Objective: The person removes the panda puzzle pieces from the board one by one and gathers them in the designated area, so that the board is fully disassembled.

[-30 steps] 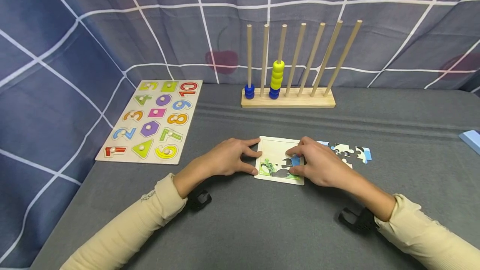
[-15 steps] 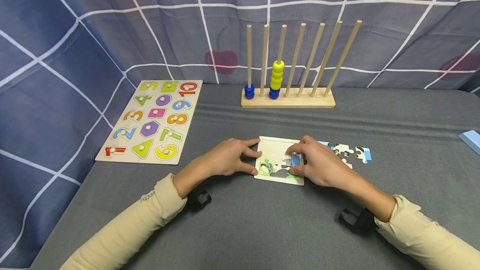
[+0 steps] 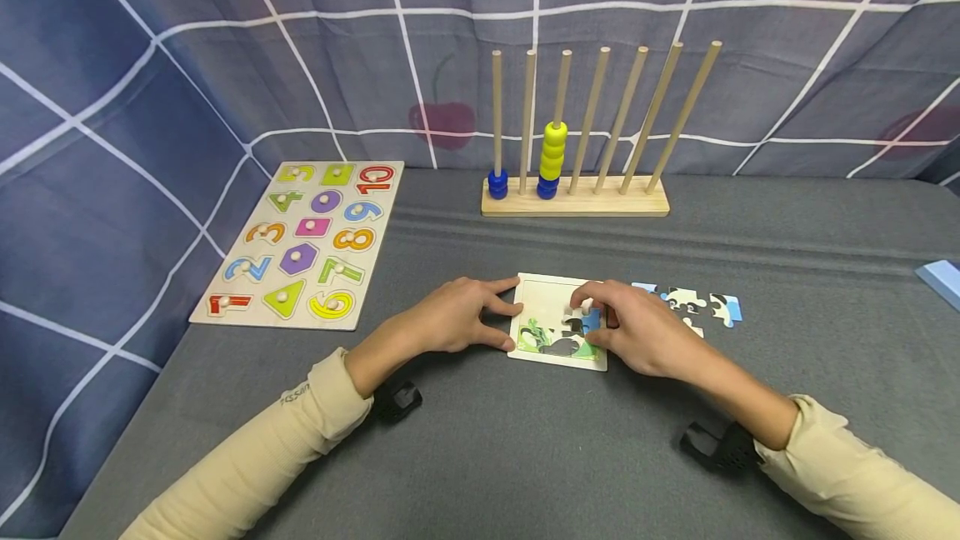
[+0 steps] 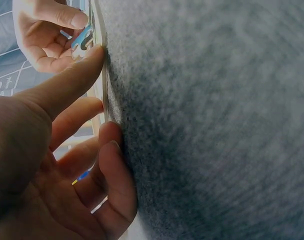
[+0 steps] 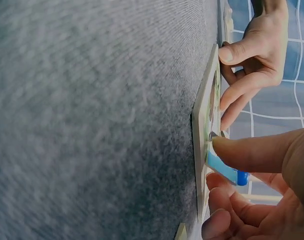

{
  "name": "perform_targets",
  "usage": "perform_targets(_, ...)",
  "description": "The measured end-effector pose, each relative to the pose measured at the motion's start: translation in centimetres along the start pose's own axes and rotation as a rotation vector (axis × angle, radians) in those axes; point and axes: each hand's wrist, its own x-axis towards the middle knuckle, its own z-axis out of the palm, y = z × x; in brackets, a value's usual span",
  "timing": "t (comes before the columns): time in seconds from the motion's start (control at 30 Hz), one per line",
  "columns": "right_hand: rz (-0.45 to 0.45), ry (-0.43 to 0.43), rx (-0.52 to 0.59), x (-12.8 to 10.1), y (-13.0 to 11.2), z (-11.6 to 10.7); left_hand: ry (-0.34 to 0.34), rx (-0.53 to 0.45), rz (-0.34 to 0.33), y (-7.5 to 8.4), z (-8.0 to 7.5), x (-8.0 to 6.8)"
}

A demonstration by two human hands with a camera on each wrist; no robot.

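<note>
Right fingers (image 3: 596, 293) clamped on a puzzle piece (image 3: 592, 321) over the part-filled tray (image 3: 543, 298), left fingers (image 3: 501, 304) apart at its edge.

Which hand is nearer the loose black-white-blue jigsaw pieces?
Right. The right hand is just left of the jigsaw pieces; the left hand, farther left, touches the pale wooden frame.

On the desk (image 3: 480, 448), a puzzle tray (image 3: 543, 293) lies with fitted pieces (image 3: 561, 345) in its near part. Loose pieces (image 3: 725, 309) lie just to its right, a block (image 3: 942, 282) farther right. A bead rack (image 3: 574, 206) stands behind it, before the curtain (image 3: 480, 40); a number board (image 3: 258, 321) lies left.
</note>
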Motion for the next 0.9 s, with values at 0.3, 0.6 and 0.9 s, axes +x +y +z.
perform_targets(0.3, -0.034, -0.005, 0.037, 0.0, 0.3, -0.1, -0.006, -0.006, 0.005, 0.0, 0.0, 0.1)
perform_targets(0.6, -0.040, 0.015, 0.071, -0.1, 0.2, -0.1, 0.005, -0.008, 0.003, 0.0, 0.0, -0.1)
perform_targets(0.9, -0.053, 0.022, 0.161, -1.0, 0.9, -0.6, 0.008, -0.022, -0.004, 0.1, 0.0, -0.1)
